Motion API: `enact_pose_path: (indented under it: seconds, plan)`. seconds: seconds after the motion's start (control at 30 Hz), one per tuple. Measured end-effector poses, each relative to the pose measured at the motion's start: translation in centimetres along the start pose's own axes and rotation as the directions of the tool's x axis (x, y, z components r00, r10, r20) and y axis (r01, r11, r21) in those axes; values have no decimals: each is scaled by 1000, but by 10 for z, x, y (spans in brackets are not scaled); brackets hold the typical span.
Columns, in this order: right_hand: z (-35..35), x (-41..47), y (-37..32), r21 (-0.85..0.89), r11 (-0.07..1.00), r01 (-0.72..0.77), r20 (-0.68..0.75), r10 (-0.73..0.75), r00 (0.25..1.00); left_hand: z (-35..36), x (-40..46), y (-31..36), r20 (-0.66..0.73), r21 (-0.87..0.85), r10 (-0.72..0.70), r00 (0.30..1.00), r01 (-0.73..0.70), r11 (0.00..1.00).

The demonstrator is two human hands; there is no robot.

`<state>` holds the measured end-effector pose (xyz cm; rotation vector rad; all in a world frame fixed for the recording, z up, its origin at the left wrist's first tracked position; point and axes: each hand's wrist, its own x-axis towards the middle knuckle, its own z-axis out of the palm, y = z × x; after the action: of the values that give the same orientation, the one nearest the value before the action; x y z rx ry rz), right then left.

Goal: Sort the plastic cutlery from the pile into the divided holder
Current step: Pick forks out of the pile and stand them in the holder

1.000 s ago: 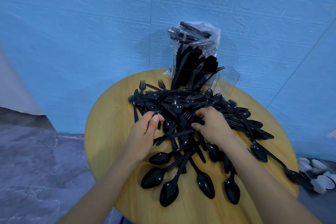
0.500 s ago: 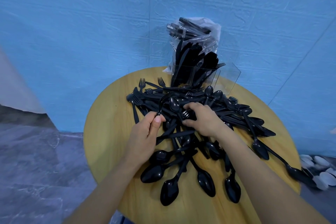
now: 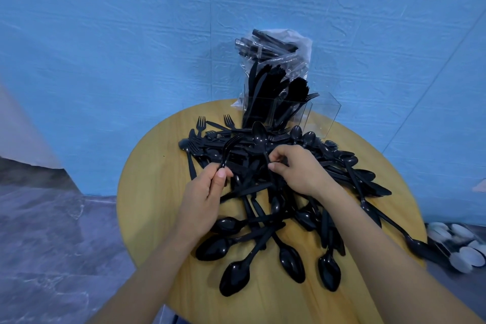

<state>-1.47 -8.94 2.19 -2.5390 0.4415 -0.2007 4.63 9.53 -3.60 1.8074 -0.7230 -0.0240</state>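
Hands (image 3: 202, 192) (image 3: 297, 171) pinch fork (image 3: 228, 147) and spoon (image 3: 260, 137) (both black).

There is just one camera, worn on the person's head. It looks forward and down at the round bench (image 3: 147, 208), from close up. Both arms reach in from 6 o'clock. The blue wall (image 3: 131, 34) stands behind at 12 o'clock.

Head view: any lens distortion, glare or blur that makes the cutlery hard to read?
Head view: wide-angle bending curves the wall seams; edges soften, so the white spoons blur; black pile merges, glossy highlights only; clear holder is faint; both hands sharp.
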Motion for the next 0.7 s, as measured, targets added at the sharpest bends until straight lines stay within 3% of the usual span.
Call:
enact_pose_path:
  seconds: [0.17, 0.3, 0.43, 0.57, 0.7]
  plan:
    - [-7, -4, 1, -33, 999, 4, -78, -7, 997, -2, 1, 4, -3, -24, 21, 1000, -21, 999]
    - [-11, -6, 4, -44, 999, -5, -141, -2, 990, -6, 6, 22, -90, -28, 90, 992, -93, 995]
    - [-14, -9, 8, -34, 999, -12, -149, 7, 989, -11, 18, 44, -182, 96, 163, 970, -148, 984]
    - [-15, -11, 8, -28, 1000, -7, -147, 3, 989, 2, 35, 51, 41, 414, 162, 986, -164, 895]
    - [-12, -12, 9, 22, 1000, -10, -119, 13, 993, 16, 39, 45, 138, 515, 67, 988, -130, 847]
